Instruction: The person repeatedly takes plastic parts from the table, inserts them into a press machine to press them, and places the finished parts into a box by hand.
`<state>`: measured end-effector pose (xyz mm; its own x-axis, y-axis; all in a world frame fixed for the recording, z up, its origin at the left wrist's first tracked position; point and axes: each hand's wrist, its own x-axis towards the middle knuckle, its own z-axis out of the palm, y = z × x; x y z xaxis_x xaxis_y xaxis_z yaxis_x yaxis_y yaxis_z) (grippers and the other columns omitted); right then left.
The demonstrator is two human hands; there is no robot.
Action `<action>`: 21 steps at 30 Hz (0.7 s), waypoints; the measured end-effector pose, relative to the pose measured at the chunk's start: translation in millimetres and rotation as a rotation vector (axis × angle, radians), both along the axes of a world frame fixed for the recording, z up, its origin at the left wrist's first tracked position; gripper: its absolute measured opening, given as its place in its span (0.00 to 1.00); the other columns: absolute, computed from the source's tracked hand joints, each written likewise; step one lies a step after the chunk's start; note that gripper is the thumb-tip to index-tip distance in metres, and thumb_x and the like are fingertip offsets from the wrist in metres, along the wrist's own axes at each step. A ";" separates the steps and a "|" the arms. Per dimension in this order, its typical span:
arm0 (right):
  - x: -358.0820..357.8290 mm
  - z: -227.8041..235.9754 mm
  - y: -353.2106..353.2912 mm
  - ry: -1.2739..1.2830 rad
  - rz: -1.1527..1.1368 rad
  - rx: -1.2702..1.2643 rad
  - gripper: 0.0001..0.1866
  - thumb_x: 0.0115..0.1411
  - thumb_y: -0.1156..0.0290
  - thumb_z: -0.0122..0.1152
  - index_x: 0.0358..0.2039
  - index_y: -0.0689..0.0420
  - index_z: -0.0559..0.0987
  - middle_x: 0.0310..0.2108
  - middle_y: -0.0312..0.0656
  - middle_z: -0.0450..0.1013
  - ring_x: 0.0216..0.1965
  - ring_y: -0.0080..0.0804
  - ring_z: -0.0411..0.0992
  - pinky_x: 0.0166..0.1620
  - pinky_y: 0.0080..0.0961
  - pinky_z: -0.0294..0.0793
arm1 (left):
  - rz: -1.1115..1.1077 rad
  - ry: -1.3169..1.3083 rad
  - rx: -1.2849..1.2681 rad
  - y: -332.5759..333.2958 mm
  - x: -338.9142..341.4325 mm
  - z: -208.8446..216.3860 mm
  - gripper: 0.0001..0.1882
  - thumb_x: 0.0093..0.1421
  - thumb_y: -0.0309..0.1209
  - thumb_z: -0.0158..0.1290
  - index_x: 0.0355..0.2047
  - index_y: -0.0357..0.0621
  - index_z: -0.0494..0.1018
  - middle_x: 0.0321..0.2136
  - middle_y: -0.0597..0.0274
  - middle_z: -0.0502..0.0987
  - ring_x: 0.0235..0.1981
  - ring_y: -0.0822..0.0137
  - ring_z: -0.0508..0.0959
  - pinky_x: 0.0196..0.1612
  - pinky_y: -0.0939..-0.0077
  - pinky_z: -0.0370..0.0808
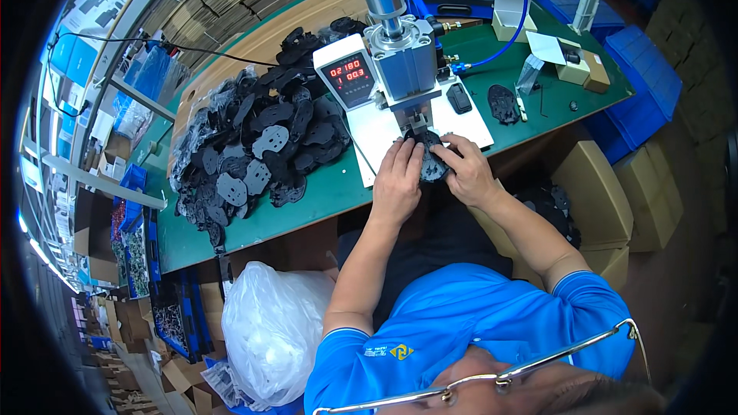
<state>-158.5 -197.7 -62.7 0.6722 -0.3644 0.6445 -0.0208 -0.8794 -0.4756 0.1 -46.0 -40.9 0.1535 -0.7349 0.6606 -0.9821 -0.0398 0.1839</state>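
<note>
A flat black plastic plate with small holes (pixel 433 165) lies under the head of a bench press (pixel 405 58), at the front of its white base (pixel 478 124). On the plate's left side press the fingers of my left hand (pixel 397 178), held together. My right hand (pixel 469 173) grips its right edge with bent fingers. The plate's far end is partly hidden by the press head and my fingers. Left of the press stands a white control box with a red lit display (pixel 347 73). A large heap of similar black plates (pixel 261 134) covers the green table to the left.
A single black plate (pixel 503 104) rests on the green table (pixel 327 198) right of the press. Small open boxes (pixel 513 15) stand farther back. Below the table's edge are a cardboard box (pixel 592 192) holding black parts and a white plastic bag (pixel 273 330). A blue hose (pixel 507 51) curves beside the press.
</note>
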 end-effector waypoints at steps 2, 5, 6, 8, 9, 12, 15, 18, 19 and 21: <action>2.5 0.2 -1.4 0.018 -0.008 0.002 0.32 0.52 0.85 0.68 0.60 0.56 0.87 0.62 0.52 0.79 0.56 0.53 0.80 0.63 0.49 0.80 | -0.002 0.081 0.027 -3.3 1.7 -2.7 0.38 0.52 0.12 0.58 0.67 0.36 0.79 0.64 0.40 0.81 0.66 0.37 0.81 0.71 0.45 0.80; 3.7 2.3 -2.4 0.036 -0.018 -0.013 0.32 0.53 0.84 0.68 0.61 0.56 0.87 0.64 0.51 0.79 0.56 0.53 0.80 0.63 0.49 0.79 | -0.009 0.148 0.063 -5.0 -0.1 -1.2 0.38 0.53 0.13 0.57 0.68 0.36 0.79 0.65 0.40 0.81 0.66 0.38 0.81 0.72 0.46 0.79; 2.5 3.0 -2.0 0.035 -0.017 -0.029 0.32 0.53 0.84 0.68 0.61 0.55 0.87 0.64 0.51 0.79 0.56 0.53 0.79 0.64 0.49 0.78 | -0.010 0.134 0.072 -4.4 -2.4 0.0 0.38 0.54 0.13 0.57 0.69 0.36 0.78 0.65 0.40 0.81 0.66 0.38 0.81 0.73 0.46 0.79; 1.9 -0.3 -3.9 0.050 -0.006 -0.063 0.33 0.53 0.83 0.68 0.62 0.55 0.87 0.65 0.50 0.79 0.56 0.52 0.79 0.63 0.49 0.78 | -0.012 0.136 0.094 -2.4 -1.9 1.5 0.38 0.54 0.14 0.57 0.69 0.36 0.78 0.65 0.41 0.81 0.67 0.38 0.80 0.73 0.46 0.78; 2.8 -0.4 -5.1 0.060 0.009 -0.102 0.33 0.53 0.83 0.68 0.62 0.54 0.87 0.66 0.49 0.79 0.56 0.52 0.79 0.63 0.49 0.77 | -0.010 0.134 0.112 -1.7 -0.5 2.3 0.38 0.55 0.14 0.57 0.69 0.36 0.78 0.66 0.41 0.81 0.67 0.38 0.80 0.73 0.45 0.78; 4.1 -1.2 -3.3 0.084 0.003 -0.053 0.34 0.53 0.83 0.68 0.63 0.53 0.88 0.66 0.48 0.79 0.57 0.51 0.79 0.63 0.49 0.77 | -0.005 0.152 0.145 1.9 -0.3 3.6 0.38 0.54 0.15 0.58 0.70 0.35 0.77 0.67 0.42 0.80 0.69 0.38 0.79 0.74 0.46 0.77; 12.8 -0.4 1.5 0.039 0.030 -0.052 0.34 0.52 0.83 0.68 0.62 0.53 0.89 0.66 0.48 0.80 0.56 0.51 0.79 0.62 0.49 0.77 | 0.024 0.162 0.159 12.4 -0.5 7.5 0.39 0.55 0.17 0.60 0.71 0.36 0.77 0.68 0.40 0.79 0.70 0.37 0.78 0.75 0.45 0.76; 11.3 0.3 -0.7 0.066 0.048 0.000 0.34 0.50 0.83 0.66 0.61 0.53 0.89 0.65 0.49 0.81 0.55 0.51 0.79 0.61 0.49 0.78 | 0.013 0.190 0.097 30.7 -6.4 8.2 0.37 0.61 0.20 0.63 0.72 0.37 0.75 0.70 0.37 0.76 0.71 0.34 0.76 0.76 0.42 0.73; 9.3 7.1 0.4 0.049 0.038 -0.007 0.34 0.50 0.83 0.65 0.60 0.53 0.90 0.64 0.50 0.82 0.53 0.52 0.80 0.61 0.49 0.79 | 0.026 0.186 0.073 39.9 -4.4 6.5 0.34 0.63 0.21 0.64 0.71 0.36 0.76 0.69 0.38 0.77 0.71 0.34 0.77 0.75 0.42 0.73; 2.6 8.2 -3.9 0.042 0.019 0.009 0.32 0.50 0.84 0.65 0.58 0.54 0.90 0.64 0.51 0.81 0.52 0.53 0.79 0.60 0.50 0.78 | 0.127 0.148 -0.009 60.5 5.6 0.5 0.32 0.63 0.22 0.65 0.70 0.34 0.77 0.67 0.38 0.79 0.70 0.34 0.77 0.75 0.42 0.74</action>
<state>-155.9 -201.7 -54.5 0.7056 -0.3564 0.6125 -0.0238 -0.8758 -0.4822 5.7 14.5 -40.3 0.3406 -0.6973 0.6307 -0.9316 -0.1595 0.3267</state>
